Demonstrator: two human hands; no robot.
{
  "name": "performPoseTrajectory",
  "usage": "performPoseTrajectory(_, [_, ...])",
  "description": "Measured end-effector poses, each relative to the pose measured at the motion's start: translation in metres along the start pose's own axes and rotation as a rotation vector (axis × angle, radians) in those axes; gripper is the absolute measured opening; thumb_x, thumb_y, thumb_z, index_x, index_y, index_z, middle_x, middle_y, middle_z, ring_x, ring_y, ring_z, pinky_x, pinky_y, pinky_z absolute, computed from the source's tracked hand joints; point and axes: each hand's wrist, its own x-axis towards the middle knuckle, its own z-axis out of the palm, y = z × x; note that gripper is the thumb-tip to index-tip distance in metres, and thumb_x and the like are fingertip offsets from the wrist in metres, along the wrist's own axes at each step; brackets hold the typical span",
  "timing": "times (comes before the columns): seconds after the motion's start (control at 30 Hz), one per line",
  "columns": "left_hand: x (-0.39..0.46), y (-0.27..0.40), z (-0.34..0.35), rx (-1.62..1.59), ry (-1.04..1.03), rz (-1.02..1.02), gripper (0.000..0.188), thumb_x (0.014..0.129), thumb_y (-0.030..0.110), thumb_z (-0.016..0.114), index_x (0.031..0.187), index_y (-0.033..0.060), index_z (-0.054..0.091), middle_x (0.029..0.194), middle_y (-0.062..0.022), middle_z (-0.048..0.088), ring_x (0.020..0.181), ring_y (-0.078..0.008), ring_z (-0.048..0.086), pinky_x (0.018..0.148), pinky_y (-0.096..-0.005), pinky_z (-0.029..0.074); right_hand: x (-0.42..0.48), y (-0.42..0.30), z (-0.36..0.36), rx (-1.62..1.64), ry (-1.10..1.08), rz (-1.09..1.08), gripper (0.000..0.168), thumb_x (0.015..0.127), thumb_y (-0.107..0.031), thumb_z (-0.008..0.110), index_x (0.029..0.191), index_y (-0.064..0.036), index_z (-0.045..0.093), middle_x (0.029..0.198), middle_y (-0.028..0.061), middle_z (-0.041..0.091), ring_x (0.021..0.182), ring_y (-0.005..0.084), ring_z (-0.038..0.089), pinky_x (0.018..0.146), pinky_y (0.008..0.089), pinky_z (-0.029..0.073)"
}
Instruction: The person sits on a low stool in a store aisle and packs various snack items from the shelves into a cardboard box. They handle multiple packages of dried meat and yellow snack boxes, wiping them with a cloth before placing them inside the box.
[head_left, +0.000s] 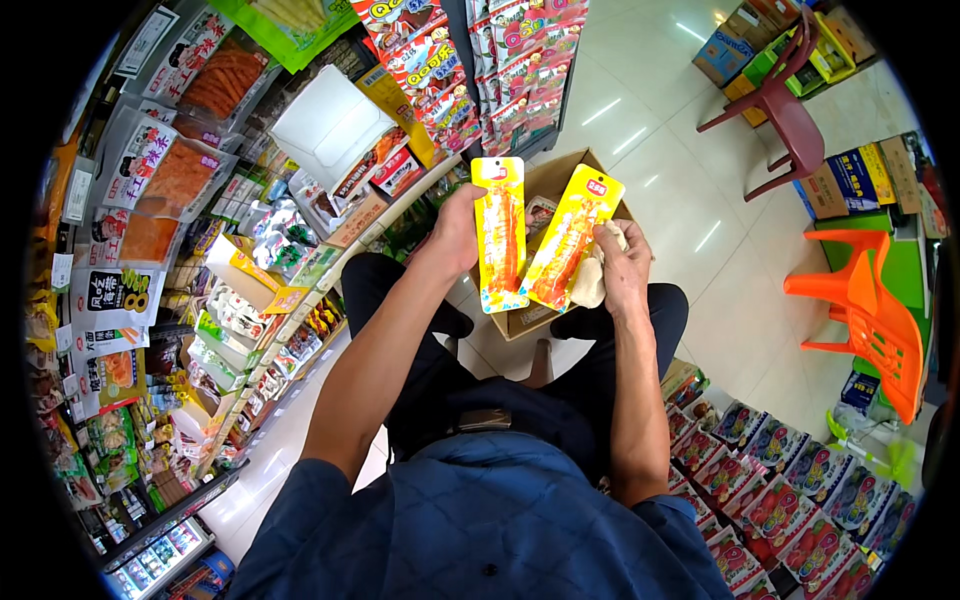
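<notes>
My left hand (459, 229) grips a yellow snack packet (500, 236) by its left edge, its printed face up. A second yellow packet (574, 232), tilted to the right, is held along its right side by my right hand (625, 270). Between that palm and the packet my right hand also holds a wadded pale cloth (590, 282). Both packets are above an open cardboard box (559, 161) that stands on the floor between my knees. Part of a small packaged item (540, 214) shows inside the box; the packets hide most of its contents.
Shelves of packaged snacks (247, 315) curve along my left. Hanging snack bags (525, 75) fill a rack ahead. An orange plastic chair (862, 300) and a dark red chair (795, 120) stand at right. Fruit-printed bags (757, 480) are displayed at lower right, beside the tiled floor (675, 180).
</notes>
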Motion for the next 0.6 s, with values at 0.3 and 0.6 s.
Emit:
performPoseTrajectory(0.3, [0.082, -0.072, -0.072, 0.222, 0.214, 0.281, 0.022, 0.094, 0.021, 0.063, 0.110, 0.0057, 0.067, 0.097, -0.0118, 0.070, 0.086, -0.0256, 0.071, 0.078, -0.0429, 0.059, 0.031, 0.062, 0.037, -0.349, -0.146, -0.089, 0.021, 0.096, -0.013, 0.071, 0.109, 0.002, 0.066, 0.101, 0.0067, 0.069, 0.095, 0.0154, 0.062, 0.087, 0.0323, 0.051])
performPoseTrajectory(0.6, [-0.034, -0.054, -0.022, 0.902, 0.394, 0.628, 0.046, 0.101, 0.010, 0.058, 0.145, 0.0007, 0.053, 0.140, -0.0137, 0.062, 0.128, -0.0218, 0.059, 0.108, -0.0358, 0.047, 0.051, 0.073, 0.014, -0.853, -0.259, 0.031, 0.044, 0.089, -0.020, 0.069, 0.119, 0.013, 0.065, 0.107, 0.0311, 0.072, 0.100, 0.0376, 0.072, 0.090, 0.0427, 0.053])
